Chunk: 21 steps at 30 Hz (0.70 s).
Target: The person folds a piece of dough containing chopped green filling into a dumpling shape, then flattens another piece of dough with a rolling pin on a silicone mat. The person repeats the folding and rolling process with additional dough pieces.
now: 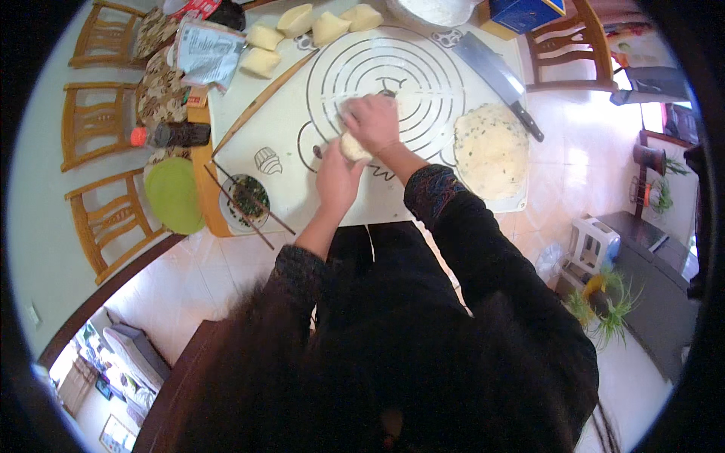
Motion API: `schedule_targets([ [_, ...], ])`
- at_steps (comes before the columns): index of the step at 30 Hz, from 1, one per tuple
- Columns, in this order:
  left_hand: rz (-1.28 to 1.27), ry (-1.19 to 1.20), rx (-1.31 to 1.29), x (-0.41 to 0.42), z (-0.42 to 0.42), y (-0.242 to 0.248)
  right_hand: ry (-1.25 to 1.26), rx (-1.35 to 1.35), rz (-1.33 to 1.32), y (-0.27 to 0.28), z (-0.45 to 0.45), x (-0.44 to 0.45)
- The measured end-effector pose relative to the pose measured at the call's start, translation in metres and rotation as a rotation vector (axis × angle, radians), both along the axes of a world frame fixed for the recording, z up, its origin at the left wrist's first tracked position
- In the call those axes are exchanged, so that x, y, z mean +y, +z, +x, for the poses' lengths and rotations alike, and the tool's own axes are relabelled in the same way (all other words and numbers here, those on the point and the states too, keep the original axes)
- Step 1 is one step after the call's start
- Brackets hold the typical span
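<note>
A small pale dough piece [354, 148] sits between the thumb and fingers of my left hand [335, 184], low over the printed white kneading mat [391, 198]. Just beyond it, my right hand [375, 122] is over the mat's printed rings, its fingers bent and partly blurred. Whether those fingers hold anything is hidden, though the side of this hand overlaps the dough piece. To the right lies a flat round of dough flecked with green [491, 150]. A bowl of chopped greens [244, 198] stands at the mat's left front corner, with a pair of chopsticks [263, 209] across it.
A wooden rolling pin [263, 99] lies slantwise at left. Several dough pieces [330, 28] rest along the back. A cleaver [493, 68] with a black handle lies at the right. Farther left are a plastic packet [209, 52], a dark bottle [181, 135] and a green round [173, 195].
</note>
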<state>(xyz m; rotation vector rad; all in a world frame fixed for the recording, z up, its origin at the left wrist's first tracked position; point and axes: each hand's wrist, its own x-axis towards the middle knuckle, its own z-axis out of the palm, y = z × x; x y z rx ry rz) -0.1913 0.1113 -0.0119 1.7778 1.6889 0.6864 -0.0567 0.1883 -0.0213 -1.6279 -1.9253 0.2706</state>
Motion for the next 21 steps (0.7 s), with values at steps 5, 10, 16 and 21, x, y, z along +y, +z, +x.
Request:
schedule_targets([
  [5, -0.335, 0.106, 0.133, -0.015, 0.033, 0.011, -0.403, 0.635, -0.397, 0.029, 0.004, -0.027],
  [10, -0.461, 0.009, 0.16, -0.054, 0.037, 0.003, -0.076, 0.052, -0.166, -0.003, 0.013, -0.08],
  [16, -0.195, -0.045, 0.022, -0.012, 0.011, 0.01, -0.026, -0.039, -0.031, 0.0, 0.015, -0.017],
  [21, -0.363, -0.087, 0.109, -0.023, 0.024, 0.028, -0.35, 0.562, -0.403, 0.036, 0.012, -0.048],
])
